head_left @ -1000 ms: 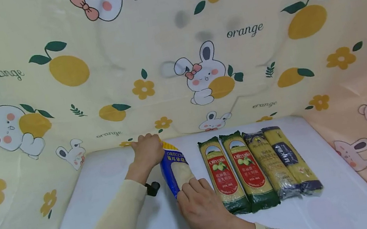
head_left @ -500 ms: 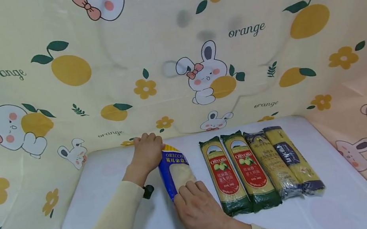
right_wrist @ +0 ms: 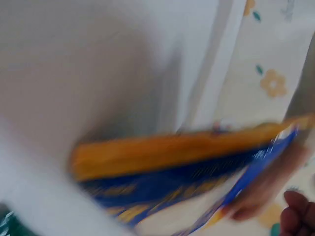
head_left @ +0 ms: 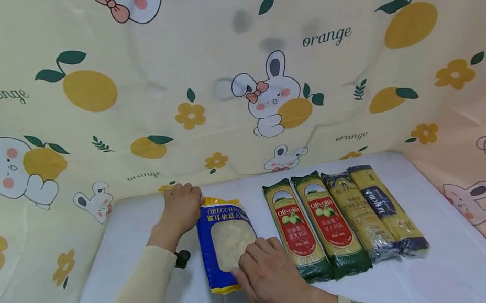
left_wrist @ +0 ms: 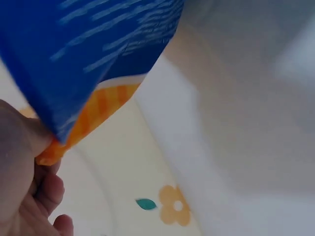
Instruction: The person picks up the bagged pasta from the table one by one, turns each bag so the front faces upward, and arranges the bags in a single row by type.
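A blue and yellow bag of orecchiette [head_left: 229, 236] is held above the white table, its printed front and clear window turned towards the head camera. My left hand [head_left: 179, 210] pinches its upper left corner; the left wrist view shows thumb and fingers on the orange tip of the bag [left_wrist: 108, 54]. My right hand [head_left: 276, 279] holds the lower right edge, with the thumb on the front and the other fingers mostly hidden in the head view. Blur covers much of the bag [right_wrist: 167, 172] in the right wrist view.
To the right lie two green-ended Olivoila spaghetti packs [head_left: 298, 233] [head_left: 333, 224], a gold pasta pack [head_left: 362, 217] and a gold and navy pasta pack [head_left: 388, 210], side by side. A patterned cloth [head_left: 192, 74] rises behind the white table [head_left: 452, 266].
The bag has turned from a steep angle to show more of its front, and its lower yellow edge has come into sight. My left hand has shifted left; the other packs stay put.
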Action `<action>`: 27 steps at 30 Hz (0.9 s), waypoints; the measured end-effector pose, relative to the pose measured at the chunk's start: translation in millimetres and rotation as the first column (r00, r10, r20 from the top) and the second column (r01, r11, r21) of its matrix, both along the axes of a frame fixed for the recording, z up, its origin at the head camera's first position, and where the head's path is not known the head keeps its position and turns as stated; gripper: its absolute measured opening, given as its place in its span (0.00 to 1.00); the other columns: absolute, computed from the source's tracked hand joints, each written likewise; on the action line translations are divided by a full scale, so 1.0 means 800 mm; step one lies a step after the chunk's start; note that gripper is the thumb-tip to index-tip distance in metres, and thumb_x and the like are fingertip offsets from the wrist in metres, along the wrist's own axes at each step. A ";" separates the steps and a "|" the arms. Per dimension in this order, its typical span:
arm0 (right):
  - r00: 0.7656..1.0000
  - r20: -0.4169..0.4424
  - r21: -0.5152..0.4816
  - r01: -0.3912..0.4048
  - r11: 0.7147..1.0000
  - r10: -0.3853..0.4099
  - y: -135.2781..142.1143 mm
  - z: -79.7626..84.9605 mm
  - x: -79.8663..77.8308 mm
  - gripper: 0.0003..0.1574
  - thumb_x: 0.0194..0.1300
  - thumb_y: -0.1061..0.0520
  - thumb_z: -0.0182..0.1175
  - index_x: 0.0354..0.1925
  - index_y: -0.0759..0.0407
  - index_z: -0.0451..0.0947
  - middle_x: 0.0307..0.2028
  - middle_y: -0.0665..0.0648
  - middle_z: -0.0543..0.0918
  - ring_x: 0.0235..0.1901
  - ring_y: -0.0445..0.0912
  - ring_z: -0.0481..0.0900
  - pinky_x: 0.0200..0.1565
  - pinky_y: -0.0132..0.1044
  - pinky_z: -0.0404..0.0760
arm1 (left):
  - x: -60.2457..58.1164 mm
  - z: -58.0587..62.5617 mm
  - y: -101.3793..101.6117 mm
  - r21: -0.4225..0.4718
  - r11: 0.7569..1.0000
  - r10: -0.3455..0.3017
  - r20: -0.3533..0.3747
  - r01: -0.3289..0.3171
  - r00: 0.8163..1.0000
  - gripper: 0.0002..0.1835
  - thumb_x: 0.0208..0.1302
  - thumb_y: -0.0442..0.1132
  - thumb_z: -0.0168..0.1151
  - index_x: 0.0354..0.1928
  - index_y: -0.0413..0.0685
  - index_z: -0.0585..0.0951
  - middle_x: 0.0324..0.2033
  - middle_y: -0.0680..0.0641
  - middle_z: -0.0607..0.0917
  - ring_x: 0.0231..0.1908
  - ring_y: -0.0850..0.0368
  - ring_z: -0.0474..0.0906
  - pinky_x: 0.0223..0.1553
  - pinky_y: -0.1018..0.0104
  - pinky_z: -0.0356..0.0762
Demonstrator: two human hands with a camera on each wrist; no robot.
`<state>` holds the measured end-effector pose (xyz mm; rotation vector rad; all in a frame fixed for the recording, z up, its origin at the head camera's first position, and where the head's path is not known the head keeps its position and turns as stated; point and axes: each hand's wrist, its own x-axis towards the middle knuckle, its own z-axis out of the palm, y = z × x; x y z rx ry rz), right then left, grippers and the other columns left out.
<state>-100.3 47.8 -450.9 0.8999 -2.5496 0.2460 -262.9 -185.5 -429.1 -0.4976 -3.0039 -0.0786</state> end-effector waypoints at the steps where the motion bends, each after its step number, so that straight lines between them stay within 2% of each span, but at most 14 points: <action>1: 0.999 -0.003 0.013 0.042 0.999 -0.042 0.005 -0.005 -0.005 0.19 0.80 0.42 0.57 0.32 0.49 0.75 0.30 0.47 0.73 0.37 0.45 0.70 0.44 0.41 0.69 | 0.001 -0.002 -0.005 -0.002 1.000 0.005 0.008 -0.005 1.000 0.11 0.81 0.44 0.56 0.45 0.46 0.83 0.38 0.47 0.80 0.46 0.45 0.73 0.52 0.42 0.67; 5: 0.980 0.040 0.134 0.188 0.973 -0.195 0.024 -0.034 -0.023 0.20 0.76 0.42 0.63 0.33 0.54 0.78 0.28 0.50 0.73 0.35 0.47 0.69 0.41 0.42 0.68 | 0.007 -0.008 -0.022 -0.029 0.999 0.038 0.058 -0.036 0.998 0.10 0.81 0.44 0.57 0.46 0.46 0.83 0.38 0.47 0.81 0.48 0.45 0.74 0.51 0.42 0.66; 9: 0.957 0.129 0.245 0.222 0.944 -0.259 0.032 -0.059 -0.031 0.29 0.73 0.33 0.63 0.32 0.57 0.79 0.27 0.52 0.72 0.35 0.49 0.69 0.42 0.45 0.71 | 0.012 -0.012 -0.032 -0.079 0.995 0.074 0.117 -0.065 0.990 0.10 0.79 0.43 0.59 0.48 0.45 0.84 0.38 0.47 0.82 0.46 0.44 0.73 0.50 0.41 0.67; 13: 0.957 0.169 0.263 0.187 0.947 -0.236 0.027 -0.069 -0.034 0.32 0.73 0.31 0.61 0.32 0.57 0.80 0.28 0.51 0.73 0.35 0.48 0.69 0.42 0.43 0.71 | 0.012 -0.017 -0.036 -0.106 0.991 0.103 0.173 -0.085 0.980 0.11 0.78 0.43 0.60 0.51 0.45 0.85 0.40 0.46 0.83 0.46 0.43 0.72 0.51 0.39 0.68; 16: 0.960 0.189 0.255 0.155 0.955 -0.206 0.021 -0.068 -0.038 0.27 0.74 0.35 0.62 0.34 0.57 0.81 0.28 0.50 0.74 0.34 0.47 0.68 0.39 0.41 0.68 | 0.012 -0.020 -0.037 -0.105 0.990 0.108 0.183 -0.090 0.977 0.11 0.78 0.43 0.61 0.51 0.46 0.86 0.41 0.46 0.84 0.46 0.43 0.73 0.52 0.38 0.68; 21: 0.965 0.208 0.228 0.110 0.967 -0.159 0.014 -0.064 -0.045 0.18 0.77 0.43 0.62 0.37 0.56 0.82 0.30 0.49 0.76 0.34 0.45 0.70 0.40 0.41 0.69 | 0.012 -0.024 -0.037 -0.086 0.990 0.123 0.173 -0.109 0.977 0.11 0.77 0.43 0.62 0.51 0.46 0.86 0.41 0.46 0.83 0.46 0.43 0.73 0.53 0.37 0.68; 24: 0.974 0.179 0.233 0.096 0.968 -0.140 0.014 -0.065 -0.048 0.12 0.75 0.49 0.63 0.36 0.54 0.80 0.31 0.49 0.77 0.34 0.45 0.70 0.40 0.40 0.70 | 0.012 -0.028 -0.034 -0.072 0.991 0.125 0.157 -0.115 0.980 0.11 0.78 0.43 0.62 0.52 0.46 0.85 0.41 0.46 0.83 0.47 0.43 0.73 0.54 0.37 0.68; 27: 0.986 0.119 0.247 0.084 0.965 -0.117 0.018 -0.066 -0.050 0.09 0.72 0.54 0.64 0.33 0.53 0.77 0.30 0.48 0.75 0.33 0.45 0.68 0.40 0.40 0.69 | 0.013 -0.033 -0.032 -0.070 0.990 0.128 0.109 -0.121 0.986 0.11 0.78 0.44 0.63 0.52 0.47 0.85 0.40 0.46 0.83 0.46 0.43 0.73 0.54 0.37 0.68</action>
